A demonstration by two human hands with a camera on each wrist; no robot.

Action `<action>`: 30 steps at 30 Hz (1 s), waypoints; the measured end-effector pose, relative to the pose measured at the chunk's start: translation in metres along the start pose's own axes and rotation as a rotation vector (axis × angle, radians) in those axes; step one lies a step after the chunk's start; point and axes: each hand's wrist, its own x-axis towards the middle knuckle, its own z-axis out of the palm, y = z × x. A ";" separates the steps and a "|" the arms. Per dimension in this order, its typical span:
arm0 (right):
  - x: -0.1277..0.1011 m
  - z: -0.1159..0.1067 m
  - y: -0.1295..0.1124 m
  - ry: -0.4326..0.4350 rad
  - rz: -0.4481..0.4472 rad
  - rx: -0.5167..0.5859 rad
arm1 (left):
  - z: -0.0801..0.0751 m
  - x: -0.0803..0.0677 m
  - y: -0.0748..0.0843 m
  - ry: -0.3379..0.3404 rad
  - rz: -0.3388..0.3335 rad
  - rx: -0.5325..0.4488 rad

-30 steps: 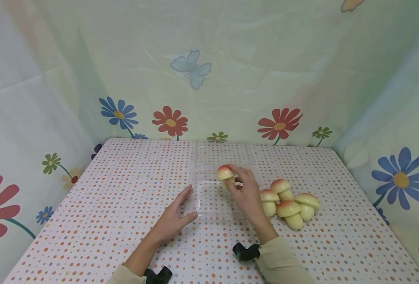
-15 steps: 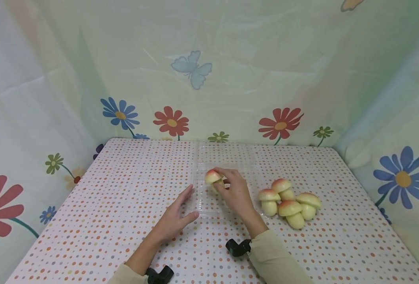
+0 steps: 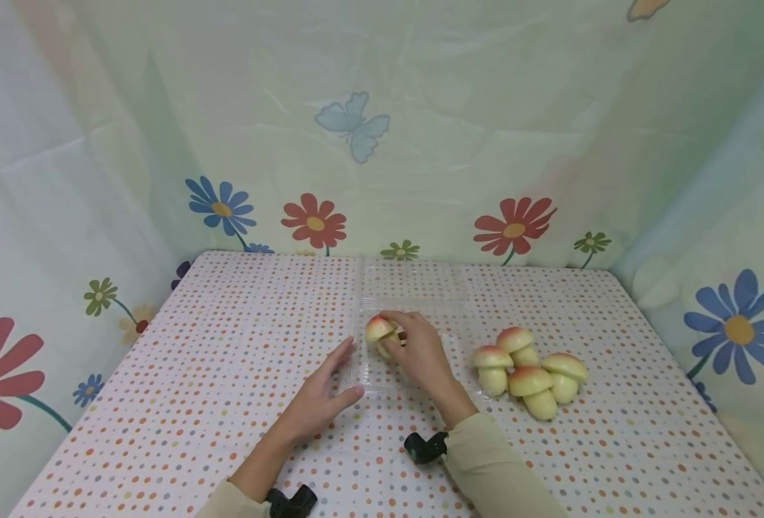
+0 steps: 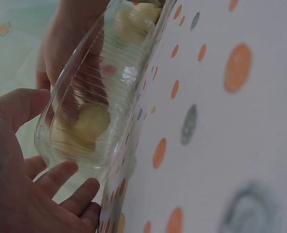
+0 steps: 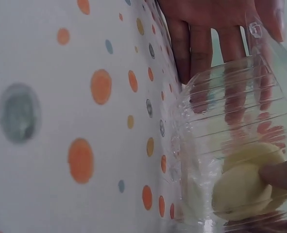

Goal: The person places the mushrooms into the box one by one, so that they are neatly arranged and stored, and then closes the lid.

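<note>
My right hand (image 3: 417, 352) pinches a toy mushroom (image 3: 379, 329) with a red-and-yellow cap and pale stem, inside a clear plastic box (image 3: 364, 374). In the right wrist view the mushroom (image 5: 243, 191) shows through the ribbed wall, a fingertip against it. My left hand (image 3: 320, 396) is at the box's left side, fingers extended and thumb spread. In the left wrist view the left hand (image 4: 31, 179) is around the box's corner (image 4: 46, 141); whether every fingertip touches it I cannot tell. Several more mushrooms (image 3: 531, 381) lie in a cluster just right of the box.
The box's clear lid (image 3: 414, 280) lies folded back towards the rear of the table. A dotted cloth (image 3: 239, 324) covers the table, and a flowered curtain (image 3: 434, 144) hangs behind and at both sides. Black wrist devices (image 3: 426, 447) sit at both cuffs.
My right hand has carried the mushroom leftwards and slightly down, towards the left side of the clear box. The left hand stays beside the box, and the clustered mushrooms have not moved.
</note>
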 end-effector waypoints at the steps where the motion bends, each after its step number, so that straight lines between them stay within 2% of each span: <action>1: 0.000 0.001 0.000 -0.007 0.000 0.000 | 0.000 0.000 0.000 0.001 -0.007 0.002; 6: 0.001 0.005 0.001 -0.036 0.001 -0.028 | 0.001 -0.002 0.000 0.009 -0.024 0.011; 11: 0.004 0.008 -0.001 -0.035 -0.008 -0.075 | 0.001 -0.001 0.000 0.014 -0.018 0.019; 30: 0.012 0.015 -0.008 -0.041 -0.002 -0.143 | 0.000 0.000 0.000 0.009 -0.020 0.009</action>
